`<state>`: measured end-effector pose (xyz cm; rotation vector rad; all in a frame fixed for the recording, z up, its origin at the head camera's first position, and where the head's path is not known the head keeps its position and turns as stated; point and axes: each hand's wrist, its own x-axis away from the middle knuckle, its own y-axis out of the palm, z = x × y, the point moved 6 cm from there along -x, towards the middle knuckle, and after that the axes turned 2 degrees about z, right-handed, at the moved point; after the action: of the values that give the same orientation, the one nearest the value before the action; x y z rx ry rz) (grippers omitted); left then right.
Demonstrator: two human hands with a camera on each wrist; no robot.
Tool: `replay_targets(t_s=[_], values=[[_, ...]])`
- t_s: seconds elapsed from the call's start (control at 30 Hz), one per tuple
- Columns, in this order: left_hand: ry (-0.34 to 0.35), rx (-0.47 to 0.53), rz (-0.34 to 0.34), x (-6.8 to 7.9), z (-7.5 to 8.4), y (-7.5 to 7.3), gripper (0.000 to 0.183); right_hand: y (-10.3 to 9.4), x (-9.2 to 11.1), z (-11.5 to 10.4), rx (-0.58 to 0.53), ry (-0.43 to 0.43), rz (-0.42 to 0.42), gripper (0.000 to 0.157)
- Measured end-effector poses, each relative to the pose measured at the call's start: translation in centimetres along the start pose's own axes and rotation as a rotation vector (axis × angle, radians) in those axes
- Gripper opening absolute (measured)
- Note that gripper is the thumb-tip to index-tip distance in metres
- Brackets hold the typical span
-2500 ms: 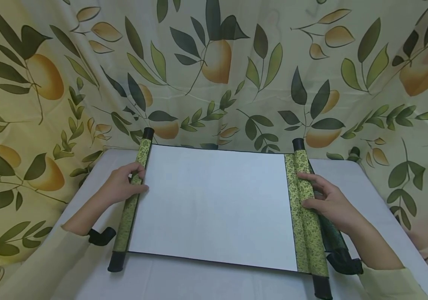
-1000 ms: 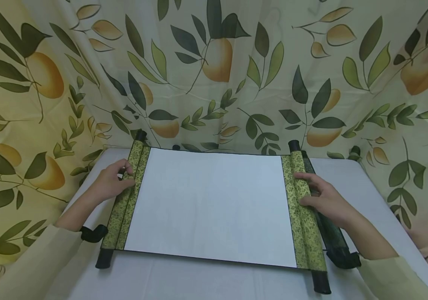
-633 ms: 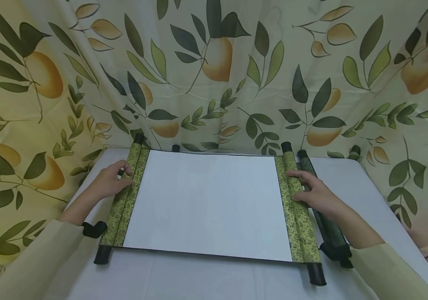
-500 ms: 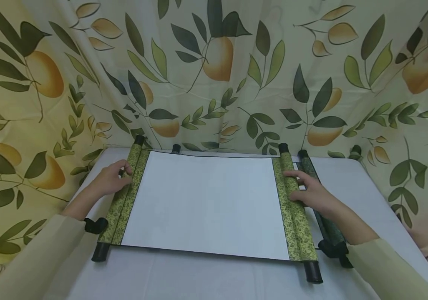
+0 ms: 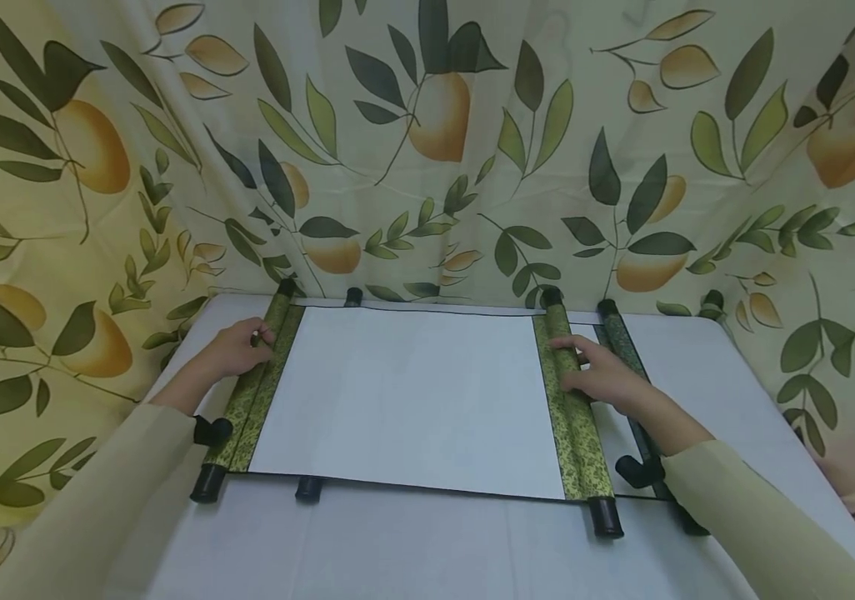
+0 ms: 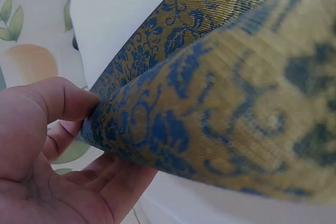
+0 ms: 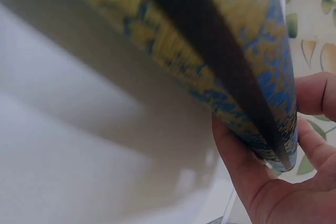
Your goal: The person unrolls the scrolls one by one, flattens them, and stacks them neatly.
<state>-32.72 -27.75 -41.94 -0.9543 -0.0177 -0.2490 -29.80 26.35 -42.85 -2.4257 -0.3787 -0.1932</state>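
A hanging scroll (image 5: 412, 392) with a blank white sheet and yellow-green patterned brocade at both ends lies spread between my hands. My left hand (image 5: 236, 350) grips its left roller (image 5: 251, 396), thumb and fingers on opposite sides of the rolled brocade in the left wrist view. On the other end, my right hand (image 5: 611, 379) holds the right roller (image 5: 585, 433); the right wrist view shows fingers (image 7: 241, 161) round it. Black knobs (image 5: 605, 517) cap the rollers. Underneath lies a second scroll with a dark green roller (image 5: 622, 333), mostly hidden by the upper one.
A white-covered table (image 5: 412, 550) carries both scrolls. Black knobs (image 5: 309, 489) of the lower scroll stick out past the upper sheet's near and far edges. Behind the table hangs a curtain (image 5: 435, 208) printed with fruit and leaves. Each wrist wears a black device (image 5: 212, 431).
My left hand first moved left, baring a brocade strip beside its roller. The upper scroll then shifted away from me, its right roller moving left with my right hand and uncovering part of the lower scroll.
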Motion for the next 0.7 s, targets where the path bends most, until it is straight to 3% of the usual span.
replay_targets(t_s=[0.23, 0.4, 0.6, 0.7], values=[[-0.026, -0.038, 0.004, -1.0, -0.2, 0.6, 0.027, 0.2, -1.5, 0.6, 0.076, 0.016, 0.004, 0.068], [-0.037, -0.065, -0.047, -1.2, -0.3, 1.6, 0.027, 0.4, -1.9, 0.8, 0.148, 0.023, 0.017, 0.066], [-0.004, -0.111, -0.060, -1.1, 0.1, 2.1, 0.026, -0.2, -1.8, 1.0, 0.318, 0.017, 0.058, 0.063], [0.023, -0.137, -0.057, -0.6, 0.2, 2.2, 0.029, -0.5, -1.4, 1.2, 0.307, 0.038, 0.040, 0.062]])
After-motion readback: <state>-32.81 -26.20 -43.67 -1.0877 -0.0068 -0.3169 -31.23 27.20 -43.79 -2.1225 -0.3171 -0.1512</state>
